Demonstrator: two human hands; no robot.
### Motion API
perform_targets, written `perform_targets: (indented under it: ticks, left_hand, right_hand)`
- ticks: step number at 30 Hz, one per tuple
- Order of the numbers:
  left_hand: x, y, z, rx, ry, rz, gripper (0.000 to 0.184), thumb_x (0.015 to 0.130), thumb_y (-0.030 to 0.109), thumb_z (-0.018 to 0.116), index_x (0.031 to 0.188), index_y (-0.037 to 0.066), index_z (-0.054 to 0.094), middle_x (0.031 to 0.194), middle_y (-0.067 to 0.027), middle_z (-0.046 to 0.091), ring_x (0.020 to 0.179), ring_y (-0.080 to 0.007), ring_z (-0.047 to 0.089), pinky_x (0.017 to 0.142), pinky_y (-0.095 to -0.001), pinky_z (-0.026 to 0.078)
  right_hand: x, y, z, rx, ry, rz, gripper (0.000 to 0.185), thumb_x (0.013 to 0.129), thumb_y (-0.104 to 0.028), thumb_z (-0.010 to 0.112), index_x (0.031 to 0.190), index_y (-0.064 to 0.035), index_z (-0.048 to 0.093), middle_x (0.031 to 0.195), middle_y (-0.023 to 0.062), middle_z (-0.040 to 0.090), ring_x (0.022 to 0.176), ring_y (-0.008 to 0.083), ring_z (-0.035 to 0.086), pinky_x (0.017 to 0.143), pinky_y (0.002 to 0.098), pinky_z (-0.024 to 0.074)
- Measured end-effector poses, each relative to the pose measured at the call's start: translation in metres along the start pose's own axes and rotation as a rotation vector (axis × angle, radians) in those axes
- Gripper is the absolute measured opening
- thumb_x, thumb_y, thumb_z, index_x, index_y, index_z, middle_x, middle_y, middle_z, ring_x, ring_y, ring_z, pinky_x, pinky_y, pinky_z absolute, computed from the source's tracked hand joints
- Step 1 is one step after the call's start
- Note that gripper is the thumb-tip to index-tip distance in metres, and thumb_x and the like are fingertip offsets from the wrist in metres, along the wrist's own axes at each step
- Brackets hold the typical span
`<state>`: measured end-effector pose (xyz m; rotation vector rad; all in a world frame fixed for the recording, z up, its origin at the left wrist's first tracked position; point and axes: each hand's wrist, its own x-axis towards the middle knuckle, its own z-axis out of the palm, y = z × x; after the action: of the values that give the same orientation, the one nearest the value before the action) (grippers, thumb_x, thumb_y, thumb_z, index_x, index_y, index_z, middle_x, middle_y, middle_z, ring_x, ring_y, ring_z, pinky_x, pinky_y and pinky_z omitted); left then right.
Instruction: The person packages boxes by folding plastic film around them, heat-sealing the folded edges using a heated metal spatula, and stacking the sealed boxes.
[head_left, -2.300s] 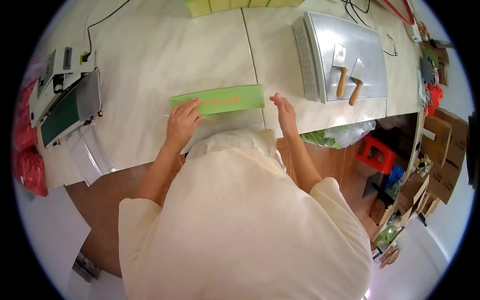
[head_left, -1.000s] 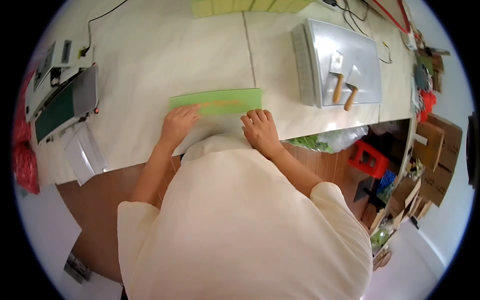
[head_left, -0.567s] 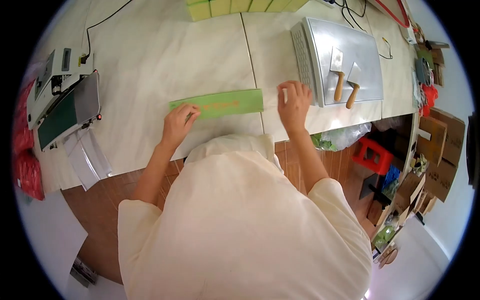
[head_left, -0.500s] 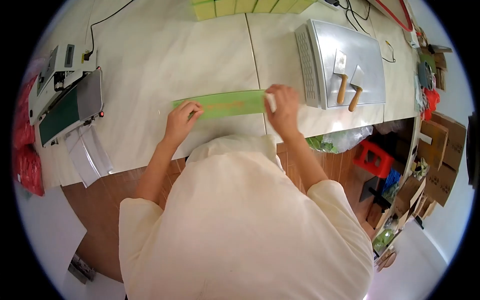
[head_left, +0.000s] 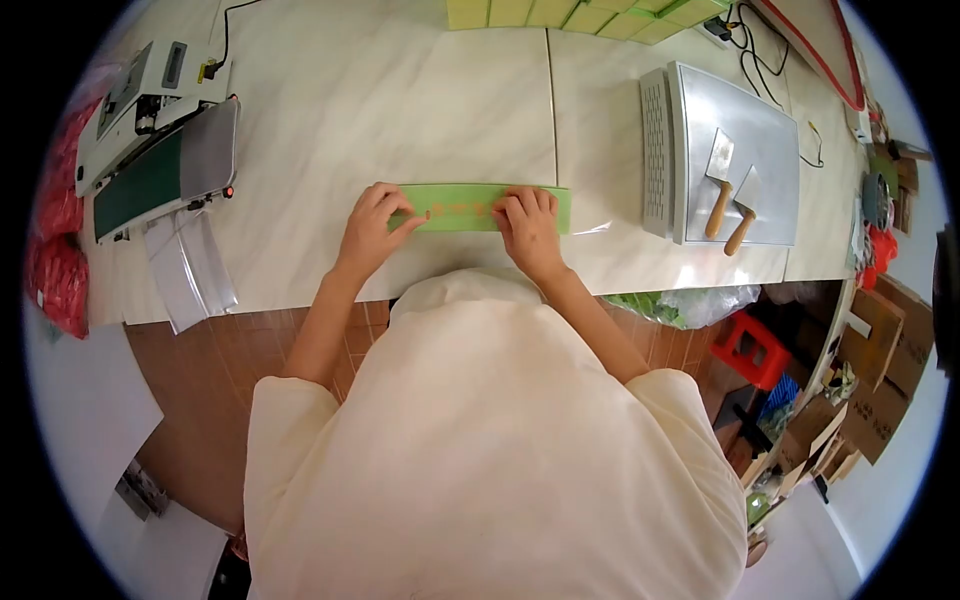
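A long, flat green piece (head_left: 470, 222) with orange lettering lies near the table's front edge. At its left end is my left hand (head_left: 376, 228), thumb and fingers apart around a corner, with the thumb tip on the lettered face. My right hand (head_left: 530, 228) rests on the right part of the green piece, its fingers bent and pressed together over the upper face. Whether those fingers pinch anything small is hidden. A small clear strip (head_left: 593, 228) lies just right of the green piece.
Two wooden-handled scrapers (head_left: 720, 185) lie on a silver metal box (head_left: 690, 110) at the right. Green boxes (head_left: 560, 14) line the far edge. A machine with a green belt (head_left: 140, 200) and clear plastic sleeves (head_left: 190, 265) are at the left. A red stool (head_left: 750, 350) stands below.
My right hand has moved from the green piece's right end inward onto its face. My left hand's fingers have spread at the left end. The whole view has shifted, with table items displaced.
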<state>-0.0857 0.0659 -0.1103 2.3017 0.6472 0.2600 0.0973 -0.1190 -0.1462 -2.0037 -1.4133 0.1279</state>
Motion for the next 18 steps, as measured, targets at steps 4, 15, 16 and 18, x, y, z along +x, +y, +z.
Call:
perform_targets:
  ticks: [4,15,16,18]
  left_hand:
    - [-0.011,-0.014,-0.010,0.191,0.077,0.165,0.017,0.082,0.017,0.073,0.082,0.004,0.062,0.104,-0.0056,0.065,0.096,-0.0248,0.061,0.080,-0.0376,0.049]
    - [-0.017,-0.014,-0.007,0.236,0.130,0.152,0.014,0.084,0.018,0.071,0.089,0.005,0.069,0.085,-0.0042,0.071,0.080,-0.0225,0.067,0.071,-0.0347,0.052]
    - [-0.017,-0.014,-0.006,0.230,0.139,0.156,0.014,0.084,0.018,0.071,0.091,0.005,0.069,0.085,-0.0045,0.071,0.079,-0.0224,0.067,0.070,-0.0344,0.052]
    - [-0.018,-0.013,-0.007,0.210,0.147,0.157,0.014,0.084,0.017,0.071,0.092,0.005,0.069,0.085,-0.0047,0.071,0.080,-0.0226,0.067,0.070,-0.0347,0.052]
  right_hand:
    - [-0.001,-0.001,0.001,-0.022,0.000,0.022,0.017,0.082,-0.009,0.069,0.095,-0.0099,0.057,0.104,0.0059,0.057,0.098,0.0280,0.052,0.088,0.0435,0.0381]
    - [-0.017,0.037,-0.064,-0.072,-0.058,-0.045,0.025,0.077,-0.007,0.073,0.097,-0.0092,0.058,0.106,0.0072,0.058,0.099,0.0311,0.051,0.089,0.0448,0.0382]
    - [-0.019,0.041,-0.068,-0.102,-0.079,-0.067,0.024,0.077,-0.006,0.072,0.096,-0.0088,0.058,0.107,0.0072,0.059,0.100,0.0309,0.052,0.089,0.0451,0.0385]
    - [-0.019,0.041,-0.074,-0.079,-0.090,-0.074,0.022,0.077,-0.005,0.071,0.095,-0.0083,0.058,0.107,0.0072,0.059,0.101,0.0306,0.052,0.089,0.0453,0.0389]
